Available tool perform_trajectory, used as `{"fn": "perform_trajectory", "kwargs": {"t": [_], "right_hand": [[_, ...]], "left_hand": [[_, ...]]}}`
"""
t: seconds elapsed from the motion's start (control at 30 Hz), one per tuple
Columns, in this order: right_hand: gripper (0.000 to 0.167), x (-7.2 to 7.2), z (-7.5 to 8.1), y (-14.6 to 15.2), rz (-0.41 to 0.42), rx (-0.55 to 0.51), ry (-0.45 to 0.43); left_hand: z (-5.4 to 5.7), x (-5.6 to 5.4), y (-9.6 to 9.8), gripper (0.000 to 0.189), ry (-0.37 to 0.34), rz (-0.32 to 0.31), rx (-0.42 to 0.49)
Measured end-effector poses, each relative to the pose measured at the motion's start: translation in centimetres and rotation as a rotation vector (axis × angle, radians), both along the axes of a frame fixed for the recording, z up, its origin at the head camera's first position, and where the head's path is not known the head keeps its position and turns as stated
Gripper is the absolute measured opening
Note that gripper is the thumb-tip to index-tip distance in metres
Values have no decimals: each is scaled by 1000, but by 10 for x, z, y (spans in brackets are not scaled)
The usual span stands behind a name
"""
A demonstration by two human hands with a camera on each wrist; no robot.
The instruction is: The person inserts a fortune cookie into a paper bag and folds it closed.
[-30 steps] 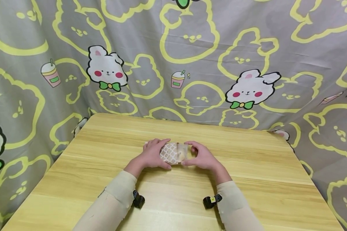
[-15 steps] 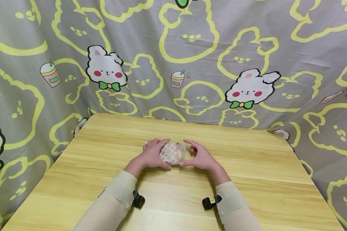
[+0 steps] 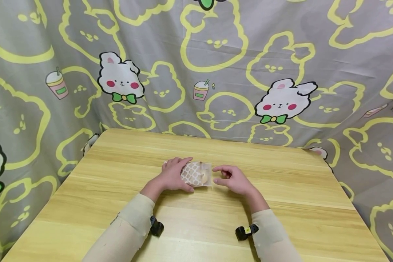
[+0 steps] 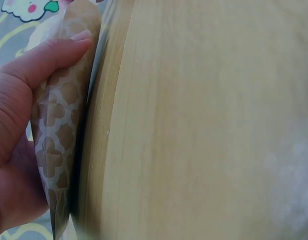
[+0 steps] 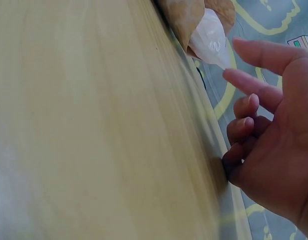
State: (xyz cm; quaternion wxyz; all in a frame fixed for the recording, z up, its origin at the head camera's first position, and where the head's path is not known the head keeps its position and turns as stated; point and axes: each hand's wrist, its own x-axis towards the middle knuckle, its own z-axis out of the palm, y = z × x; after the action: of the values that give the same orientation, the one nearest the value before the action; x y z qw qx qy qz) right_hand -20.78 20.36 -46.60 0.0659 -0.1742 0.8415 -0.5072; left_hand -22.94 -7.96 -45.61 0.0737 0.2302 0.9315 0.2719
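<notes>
A brown paper bag with a white lattice print (image 3: 191, 174) lies on its side near the middle of the table. My left hand (image 3: 173, 176) grips it from the left, thumb along the near side and fingers over the far side. From the bag's right-hand mouth sticks a clear plastic packet (image 3: 206, 175) with something pale inside, its kind unclear; the right wrist view shows the plastic (image 5: 211, 37) as a crumpled point. Just right of the packet is my right hand (image 3: 234, 179), thumb and index finger extended and parted, the other fingers curled, holding nothing.
The wood-grain table (image 3: 196, 225) spreads around the bag on all sides. Behind it and at both sides hangs a grey curtain (image 3: 170, 43) with yellow outlines and cartoon rabbits. A small black camera (image 3: 243, 233) is strapped at the right wrist, another camera (image 3: 156, 227) at the left.
The right hand has drawn back to the right, from the packet's edge to slightly apart from it. The packet's end now shows more fully. Left hand and bag have stayed in place.
</notes>
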Motion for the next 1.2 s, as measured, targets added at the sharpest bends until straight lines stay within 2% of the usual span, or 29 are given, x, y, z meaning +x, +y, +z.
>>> {"fn": "perform_trajectory", "kwargs": {"t": [0.27, 0.43, 0.7, 1.2], "right_hand": [[41, 1, 2, -5, 66, -29, -9], [43, 0, 1, -8, 79, -21, -12], [35, 2, 1, -3, 124, 5, 9], [37, 3, 2, -4, 197, -27, -22]], "left_hand": [[1, 1, -1, 116, -5, 7, 8], [1, 2, -1, 116, 2, 8, 10], [0, 1, -1, 116, 0, 1, 9], [-1, 0, -2, 115, 7, 0, 0]]}}
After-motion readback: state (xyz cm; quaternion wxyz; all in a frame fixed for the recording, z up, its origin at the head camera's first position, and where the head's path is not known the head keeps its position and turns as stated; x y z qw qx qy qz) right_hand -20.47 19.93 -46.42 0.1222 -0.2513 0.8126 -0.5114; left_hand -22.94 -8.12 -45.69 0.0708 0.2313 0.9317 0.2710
